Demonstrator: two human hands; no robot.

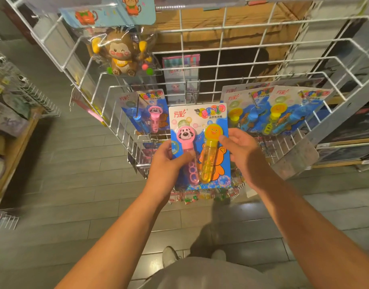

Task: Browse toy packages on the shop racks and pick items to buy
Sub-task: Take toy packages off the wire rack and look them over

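Cardboard pack: blue bubble wand card (200,130) held upright in front of the wire rack (262,78), its long axis running top to bottom, face towards the camera.
Contents: 2 wands under blisters, a pink dog-faced wand (186,142) on the left and a yellow wand (209,151) on the right, both lengthwise with the card.
Left hand (169,157): grips the card's lower left edge, thumb laid across the front over the pink wand's tube, other fingers behind and hidden.
Right hand (239,149): at the card's right edge, thumb touching the front beside the yellow wand; fingers loosely curled, and I cannot tell if they clamp the back.
Key relation: the card sits between both hands, just ahead of the rack's front rail; the left hand seems to carry it, so it is nearer for either rehanging or keeping.
Neighbours: similar cards (279,111) hang right, 1 more card (146,113) left, a monkey toy (121,53) above.
Hidden: hook, the card's back, small print; lower rack packs are blurred.
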